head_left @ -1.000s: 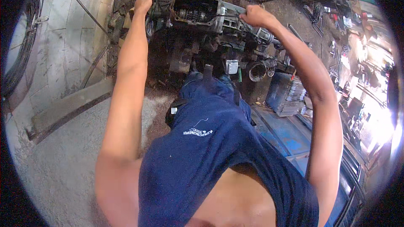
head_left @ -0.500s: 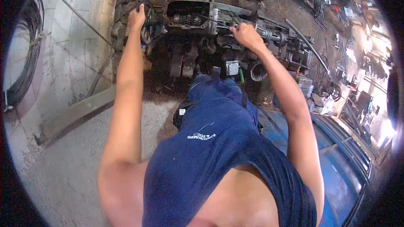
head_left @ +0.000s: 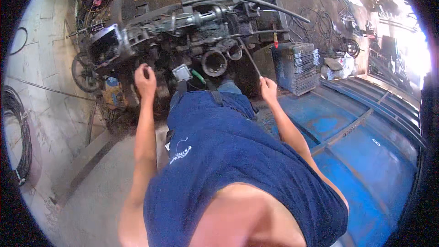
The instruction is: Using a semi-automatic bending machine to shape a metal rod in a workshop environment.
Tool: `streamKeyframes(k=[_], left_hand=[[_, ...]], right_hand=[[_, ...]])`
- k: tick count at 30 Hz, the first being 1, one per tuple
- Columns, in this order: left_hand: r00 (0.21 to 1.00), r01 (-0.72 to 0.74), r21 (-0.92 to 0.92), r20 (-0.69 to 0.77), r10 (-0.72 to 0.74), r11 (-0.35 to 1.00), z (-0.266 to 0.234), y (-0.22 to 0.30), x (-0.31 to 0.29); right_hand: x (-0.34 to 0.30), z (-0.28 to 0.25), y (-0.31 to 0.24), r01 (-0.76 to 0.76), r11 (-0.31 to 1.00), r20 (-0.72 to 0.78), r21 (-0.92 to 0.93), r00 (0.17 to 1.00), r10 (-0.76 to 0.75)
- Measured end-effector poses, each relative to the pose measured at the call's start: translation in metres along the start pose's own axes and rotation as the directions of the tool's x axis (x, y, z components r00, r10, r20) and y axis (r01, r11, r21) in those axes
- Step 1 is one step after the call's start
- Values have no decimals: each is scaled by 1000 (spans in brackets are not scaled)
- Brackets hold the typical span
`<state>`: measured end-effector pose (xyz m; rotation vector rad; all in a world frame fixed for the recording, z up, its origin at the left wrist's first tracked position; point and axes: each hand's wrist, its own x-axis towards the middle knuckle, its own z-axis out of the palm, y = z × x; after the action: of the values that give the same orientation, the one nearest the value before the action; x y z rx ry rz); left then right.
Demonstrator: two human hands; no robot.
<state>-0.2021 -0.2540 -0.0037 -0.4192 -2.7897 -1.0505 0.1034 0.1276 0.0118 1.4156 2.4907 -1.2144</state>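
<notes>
A dark, greasy lathe-like machine (head_left: 183, 32) stretches across in front of me. My right hand (head_left: 269, 89) is closed around the lower end of a thin metal rod (head_left: 250, 59), which slants up to the machine's right part. Just below the machine's left end, my left hand (head_left: 145, 82) has its fingers curled toward the thumb; anything inside them is too small to make out. Between the hands, near my waist, are a pale square box (head_left: 181, 72), a green cylindrical piece (head_left: 198, 76) and a round open metal ring (head_left: 214, 62).
A long bare metal bar (head_left: 251, 1) lies over the machine's back. To the right stands a stack of dark plates (head_left: 296, 66), with a blue metal sheet (head_left: 366, 155) below it. A spoked wheel (head_left: 85, 72) and a coiled black cable (head_left: 18, 132) are at the left.
My view has swung rightward along the machine. My left hand has drawn back from its left end. The right hand has left the machine's upper middle and now grips the slanting rod.
</notes>
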Motion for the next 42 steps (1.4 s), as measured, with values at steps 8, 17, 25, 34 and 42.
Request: streamKeyframes(k=[8, 17, 25, 34, 42], left_hand=[[758, 202, 204, 587, -285, 958, 130, 67, -109], [141, 990, -91, 642, -754, 108, 205, 37, -163], [118, 973, -226, 670, -733, -50, 201, 59, -140], [-24, 540, -474, 817, -576, -695, 170, 87, -80], [-89, 491, -463, 816, -571, -738, 179, 87, -67]], right_hand=[[99, -34, 118, -172, 976, -177, -135, 973, 147], [241, 25, 101, 180, 969, -322, -170, 919, -227], [280, 30, 95, 10, 998, -412, -65, 911, -36], [189, -45, -84, 805, 577, -243, 137, 592, -769], [267, -61, -185, 788, 548, -214, -281, 505, -836]])
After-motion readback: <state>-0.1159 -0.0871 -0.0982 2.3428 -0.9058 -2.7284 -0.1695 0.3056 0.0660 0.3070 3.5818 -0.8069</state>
